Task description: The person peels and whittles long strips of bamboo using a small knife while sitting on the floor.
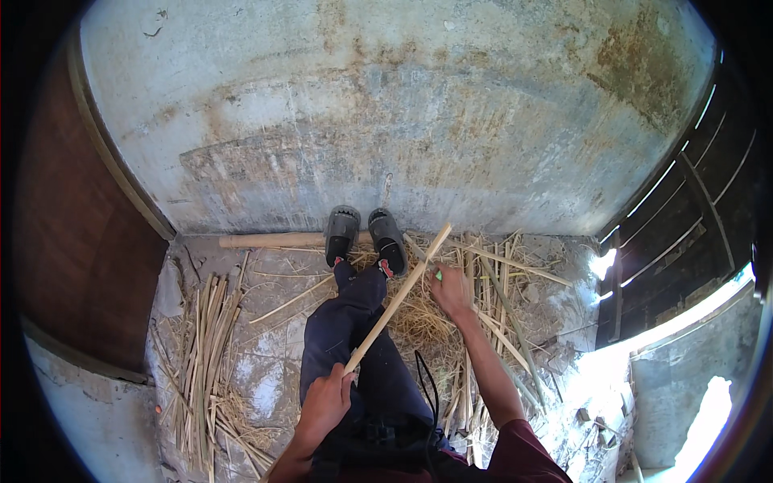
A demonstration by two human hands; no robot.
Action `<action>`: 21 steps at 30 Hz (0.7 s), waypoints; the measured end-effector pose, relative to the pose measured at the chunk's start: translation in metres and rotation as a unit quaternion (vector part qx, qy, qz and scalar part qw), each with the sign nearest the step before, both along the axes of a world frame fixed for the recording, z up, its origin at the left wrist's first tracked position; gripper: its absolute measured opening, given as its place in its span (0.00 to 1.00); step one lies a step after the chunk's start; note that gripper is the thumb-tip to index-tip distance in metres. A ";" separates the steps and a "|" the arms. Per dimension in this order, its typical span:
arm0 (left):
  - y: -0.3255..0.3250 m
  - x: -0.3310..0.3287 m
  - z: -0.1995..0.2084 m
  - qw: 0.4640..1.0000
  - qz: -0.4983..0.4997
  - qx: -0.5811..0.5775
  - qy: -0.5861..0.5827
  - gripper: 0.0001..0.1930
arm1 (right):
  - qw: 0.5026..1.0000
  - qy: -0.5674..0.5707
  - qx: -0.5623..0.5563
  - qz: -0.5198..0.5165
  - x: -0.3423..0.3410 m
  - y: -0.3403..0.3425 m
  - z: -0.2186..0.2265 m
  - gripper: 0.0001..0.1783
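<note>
Stick (398, 299), pale, one: slants across the view of the dark trousers (326, 342), lower end grasped by the left hand (324, 400). Right hand (452, 291): clenched around a green object (439, 275), mostly hidden, near the stick's upper half. Stick pile (208, 330): floor (270, 354), left.

two hands (324, 401), two shoes (343, 224)

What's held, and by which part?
The left hand holds a long pale wooden strip by its near end; the right hand grips a mostly hidden green object.

The strip (398, 298) and 2 legs (322, 342) obstruct mid-floor (266, 350).
</note>
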State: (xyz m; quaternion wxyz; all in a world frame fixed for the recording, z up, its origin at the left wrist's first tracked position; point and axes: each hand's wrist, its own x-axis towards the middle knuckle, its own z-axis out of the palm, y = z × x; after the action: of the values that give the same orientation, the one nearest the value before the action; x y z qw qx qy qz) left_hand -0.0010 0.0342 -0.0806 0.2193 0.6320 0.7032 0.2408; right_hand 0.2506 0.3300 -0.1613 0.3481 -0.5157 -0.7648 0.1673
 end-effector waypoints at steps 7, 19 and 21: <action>0.002 0.010 -0.006 1.000 -0.014 -0.004 -0.005 0.13 | 0.988 -0.135 0.039 -0.065 0.014 0.012 0.023 0.10; 0.001 0.006 -0.002 0.999 -0.029 0.025 -0.024 0.13 | 0.981 -0.125 0.105 -0.104 0.013 0.014 0.014 0.09; 0.000 0.006 -0.002 0.999 -0.036 0.017 -0.009 0.13 | 0.979 -0.132 0.110 -0.106 0.016 0.014 0.005 0.10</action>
State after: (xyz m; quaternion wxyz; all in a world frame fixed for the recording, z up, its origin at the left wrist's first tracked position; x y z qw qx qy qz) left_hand 0.0055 0.0345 -0.0824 0.2238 0.6580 0.6740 0.2504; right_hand 0.2666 0.3437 -0.1560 0.3142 -0.5701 -0.7587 -0.0253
